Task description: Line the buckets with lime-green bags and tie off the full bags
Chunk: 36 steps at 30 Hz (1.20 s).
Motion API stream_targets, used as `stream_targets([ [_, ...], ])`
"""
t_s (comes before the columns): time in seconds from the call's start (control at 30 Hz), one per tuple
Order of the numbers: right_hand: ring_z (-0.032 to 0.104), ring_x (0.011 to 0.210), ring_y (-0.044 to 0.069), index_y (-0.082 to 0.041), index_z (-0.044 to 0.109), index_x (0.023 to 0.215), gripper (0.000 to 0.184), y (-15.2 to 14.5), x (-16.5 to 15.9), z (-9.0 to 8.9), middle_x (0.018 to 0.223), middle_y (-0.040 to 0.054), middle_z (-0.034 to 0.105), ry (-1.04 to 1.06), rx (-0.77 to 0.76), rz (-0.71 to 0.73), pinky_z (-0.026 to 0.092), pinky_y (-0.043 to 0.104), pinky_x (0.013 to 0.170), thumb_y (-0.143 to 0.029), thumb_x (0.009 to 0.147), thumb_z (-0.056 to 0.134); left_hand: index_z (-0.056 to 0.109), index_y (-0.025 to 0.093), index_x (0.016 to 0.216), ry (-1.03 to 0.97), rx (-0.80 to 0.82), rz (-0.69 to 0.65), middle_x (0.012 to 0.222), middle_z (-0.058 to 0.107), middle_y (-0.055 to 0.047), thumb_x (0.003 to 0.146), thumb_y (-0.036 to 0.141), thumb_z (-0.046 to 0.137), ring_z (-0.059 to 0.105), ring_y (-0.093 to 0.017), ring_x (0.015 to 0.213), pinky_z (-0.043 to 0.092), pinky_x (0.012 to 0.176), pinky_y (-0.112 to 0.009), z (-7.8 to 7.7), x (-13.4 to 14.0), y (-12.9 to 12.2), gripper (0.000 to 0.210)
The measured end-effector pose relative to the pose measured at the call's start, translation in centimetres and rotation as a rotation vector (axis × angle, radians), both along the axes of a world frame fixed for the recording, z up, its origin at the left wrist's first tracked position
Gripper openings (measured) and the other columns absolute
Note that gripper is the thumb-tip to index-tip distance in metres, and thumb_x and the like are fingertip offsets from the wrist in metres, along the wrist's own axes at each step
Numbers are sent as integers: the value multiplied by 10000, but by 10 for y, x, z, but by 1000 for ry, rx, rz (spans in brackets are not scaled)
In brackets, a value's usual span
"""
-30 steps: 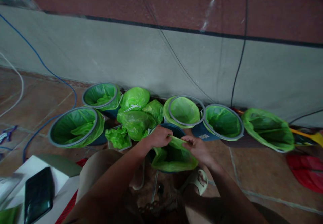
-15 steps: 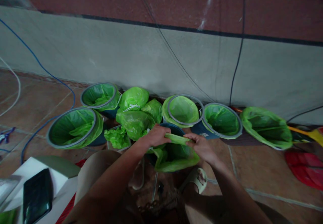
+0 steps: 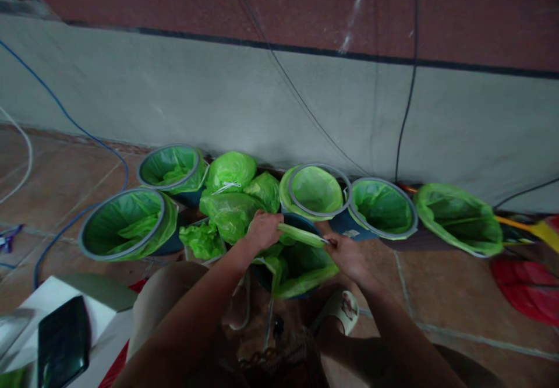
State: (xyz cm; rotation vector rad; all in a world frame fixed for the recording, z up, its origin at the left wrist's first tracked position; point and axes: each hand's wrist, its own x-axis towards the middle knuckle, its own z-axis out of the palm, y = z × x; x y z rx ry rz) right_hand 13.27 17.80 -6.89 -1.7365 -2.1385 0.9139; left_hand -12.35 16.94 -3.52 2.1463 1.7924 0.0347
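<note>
Between my feet stands a dark blue bin (image 3: 262, 276) with a green trash bag (image 3: 301, 283) spread inside it and hanging over its near rim. My left hand (image 3: 264, 229) is closed on the far edge of the bag, at the left. At the right end of that same edge, my right hand (image 3: 347, 254) pinches the bag. The strip between my hands is stretched taut above the bin's far rim. Just left of my left hand lie several tied, filled green bags (image 3: 231, 213).
Lined bins with grey rings stand along the wall: one at far left (image 3: 124, 225), others at right (image 3: 384, 207). A small container (image 3: 201, 241) holds crumpled green plastic. At lower left, a black tablet-like object (image 3: 63, 341) lies on a white box. A red dustpan-like object (image 3: 526, 289) is at right.
My left hand has shifted slightly left and up, and my right hand slightly right. The bag edge between them is stretched longer and tilts down to the right.
</note>
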Motion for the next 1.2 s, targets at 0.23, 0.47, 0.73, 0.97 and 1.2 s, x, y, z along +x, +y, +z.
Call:
stream_targets([
  [0.23, 683, 769, 184, -238, 714, 905, 197, -6, -13, 13, 850, 24, 750, 98, 16, -25, 470, 264, 679, -270, 824, 537, 510, 274, 1322, -38, 26, 37, 1348, 566, -104, 702, 356, 753, 510, -313, 1238, 254, 1121, -591, 0, 7, -5, 670],
  [0.47, 684, 805, 183, -230, 690, 956, 204, -12, -20, 10, 878, 17, 742, 281, -53, 60, 489, 274, 726, -303, 833, 544, 645, 264, 1138, -238, 54, -174, 1182, 667, -52, 862, 364, 589, 569, -267, 1149, 259, 1095, -591, 3, 19, -3, 299],
  [0.73, 662, 873, 207, -194, 642, 1126, 341, -13, -20, 14, 959, 60, 722, 47, 16, 82, 446, 284, 748, -326, 814, 596, 680, 219, 898, -176, 144, -141, 917, 714, -33, 910, 279, 496, 629, -214, 954, 343, 1001, -462, -2, 19, 0, 194],
  [0.97, 624, 747, 165, -209, 664, 826, 127, -11, -16, 13, 771, 30, 684, -166, 8, 113, 358, 241, 641, -225, 841, 540, 681, 211, 862, -146, 215, -126, 868, 709, -30, 893, 224, 508, 636, -187, 880, 406, 888, -346, -9, 19, 0, 176],
  [1.2, 639, 819, 186, -198, 641, 848, 111, -9, -14, 10, 826, 56, 690, -251, 18, 186, 369, 250, 673, -200, 851, 529, 655, 213, 858, -135, 206, -119, 871, 698, -19, 885, 235, 545, 636, -180, 868, 426, 888, -339, -10, 19, 0, 115],
])
